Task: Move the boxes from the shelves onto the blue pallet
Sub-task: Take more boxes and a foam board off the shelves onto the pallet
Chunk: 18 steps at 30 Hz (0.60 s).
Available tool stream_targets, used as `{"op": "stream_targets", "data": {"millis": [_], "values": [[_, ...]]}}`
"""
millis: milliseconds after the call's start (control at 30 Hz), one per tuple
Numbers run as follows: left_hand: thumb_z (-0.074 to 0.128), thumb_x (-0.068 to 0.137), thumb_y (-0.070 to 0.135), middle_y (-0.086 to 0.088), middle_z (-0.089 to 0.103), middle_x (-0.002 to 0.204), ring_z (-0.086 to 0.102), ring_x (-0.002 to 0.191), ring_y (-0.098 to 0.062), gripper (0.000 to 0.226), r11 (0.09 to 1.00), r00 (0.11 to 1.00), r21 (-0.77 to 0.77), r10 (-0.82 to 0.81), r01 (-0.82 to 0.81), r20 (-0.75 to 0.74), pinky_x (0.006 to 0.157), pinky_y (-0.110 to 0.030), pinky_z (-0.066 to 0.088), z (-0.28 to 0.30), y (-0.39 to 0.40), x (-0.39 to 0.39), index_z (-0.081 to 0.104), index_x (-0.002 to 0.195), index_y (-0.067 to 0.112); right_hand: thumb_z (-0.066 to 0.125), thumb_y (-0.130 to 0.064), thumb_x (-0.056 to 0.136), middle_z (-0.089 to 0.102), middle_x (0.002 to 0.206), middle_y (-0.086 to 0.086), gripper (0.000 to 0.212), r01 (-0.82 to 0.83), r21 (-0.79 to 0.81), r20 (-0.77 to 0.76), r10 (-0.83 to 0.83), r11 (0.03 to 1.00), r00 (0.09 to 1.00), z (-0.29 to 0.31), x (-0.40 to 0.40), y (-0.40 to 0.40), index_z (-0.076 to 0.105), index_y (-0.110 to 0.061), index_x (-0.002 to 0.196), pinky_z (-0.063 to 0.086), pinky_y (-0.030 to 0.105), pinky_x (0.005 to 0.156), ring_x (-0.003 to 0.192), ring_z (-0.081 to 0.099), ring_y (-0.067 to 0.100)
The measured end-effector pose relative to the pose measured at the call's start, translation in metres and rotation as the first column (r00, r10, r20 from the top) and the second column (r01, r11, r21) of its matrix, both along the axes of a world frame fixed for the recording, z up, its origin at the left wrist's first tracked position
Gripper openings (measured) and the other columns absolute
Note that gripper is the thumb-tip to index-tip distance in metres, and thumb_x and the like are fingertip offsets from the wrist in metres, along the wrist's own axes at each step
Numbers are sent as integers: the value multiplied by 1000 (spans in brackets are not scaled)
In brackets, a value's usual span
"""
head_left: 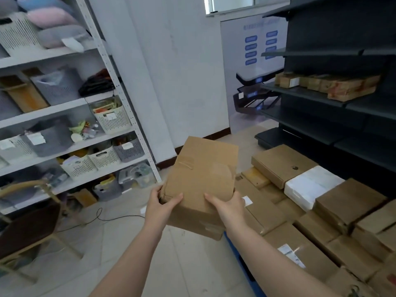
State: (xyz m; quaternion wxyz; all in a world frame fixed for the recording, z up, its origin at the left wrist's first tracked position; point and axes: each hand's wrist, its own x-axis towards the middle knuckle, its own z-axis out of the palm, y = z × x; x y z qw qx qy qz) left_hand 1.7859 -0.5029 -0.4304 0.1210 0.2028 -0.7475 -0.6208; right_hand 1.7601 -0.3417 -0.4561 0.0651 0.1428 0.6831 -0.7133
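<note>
Now carrying a cardboard box [199,181] in both hands, left hand [159,207] pinching its near left corner, right hand [228,207] gripping the near right edge for balance. Holding it level in the air, just beside the pallet's [242,257] blue left edge, stacked boxes [310,213] already covering it, more boxes [327,84] waiting on the dark shelf [304,94].

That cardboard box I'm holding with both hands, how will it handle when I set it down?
The cardboard box probably stays stiff: its faces look flat. Likely light, since the left hand and right hand hold only its near end. Unlikely to roll.
</note>
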Motion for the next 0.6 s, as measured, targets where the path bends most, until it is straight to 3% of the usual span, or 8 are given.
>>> {"op": "stream_targets", "data": {"millis": [167,367,467,600], "values": [[78,75,24,3,55,114,54,106,-19,51,995,994,26,-99,97,53,91,-38,48,-13,-35,-105,45,114,31,86,-39,52,47,126,7,88,74,2,12,-74,997,997,-14,-102,-30,42,-20,126,48,48,96,112,53,25],[81,71,28,0,56,118,56,108,-21,59,976,969,33,-218,216,118,93,-42,48,-45,-72,-234,47,119,26,84,-30,64,41,129,8,88,167,69,31,-170,984,985,-34,-207,-57,37,-14,135,42,42,100,120,45,26],[80,72,27,-1,55,120,54,109,-20,63,956,945,10,-290,292,149,88,-34,46,-68,-88,-302,45,124,22,83,-28,67,40,129,10,84,223,140,57,-233,965,971,-51,-260,-71,37,-11,135,41,32,91,119,45,26],[78,75,24,-1,54,117,54,105,-19,62,905,887,5,-417,425,200,77,-27,45,-97,-107,-394,44,126,19,81,-31,69,41,132,11,84,310,174,128,-333,935,934,-80,-328,-95,35,-10,136,42,35,90,117,47,27]]}}
